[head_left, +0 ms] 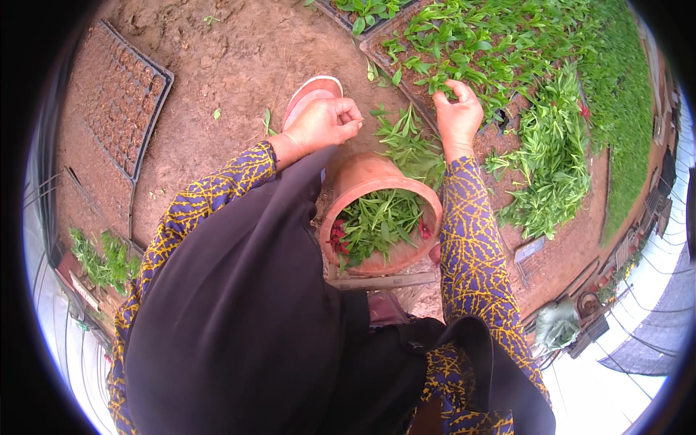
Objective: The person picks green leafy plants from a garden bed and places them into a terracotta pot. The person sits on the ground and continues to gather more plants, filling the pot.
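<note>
My right hand (458,111) reaches to the near edge of a tray of seedlings (478,46), its thumb and index finger pinched on a small green seedling (436,81). My left hand (329,120) hovers over the dirt floor, fingers curled and thumb against the index finger; whether something tiny is between them I cannot tell. Below and between the hands a terracotta-coloured pot (380,266) lies tilted, its mouth towards me, with leafy green cuttings (383,217) and some red flowers (338,236) inside. More leafy cuttings (410,138) lie just beyond the pot.
A heap of cut greenery (554,163) lies on trays at the right. Soil-filled cell trays (128,103) rest on the ground at the left, with more greenery (106,261) below them. A shoe (310,93) shows behind my left hand. A wooden bar (383,281) is below the pot.
</note>
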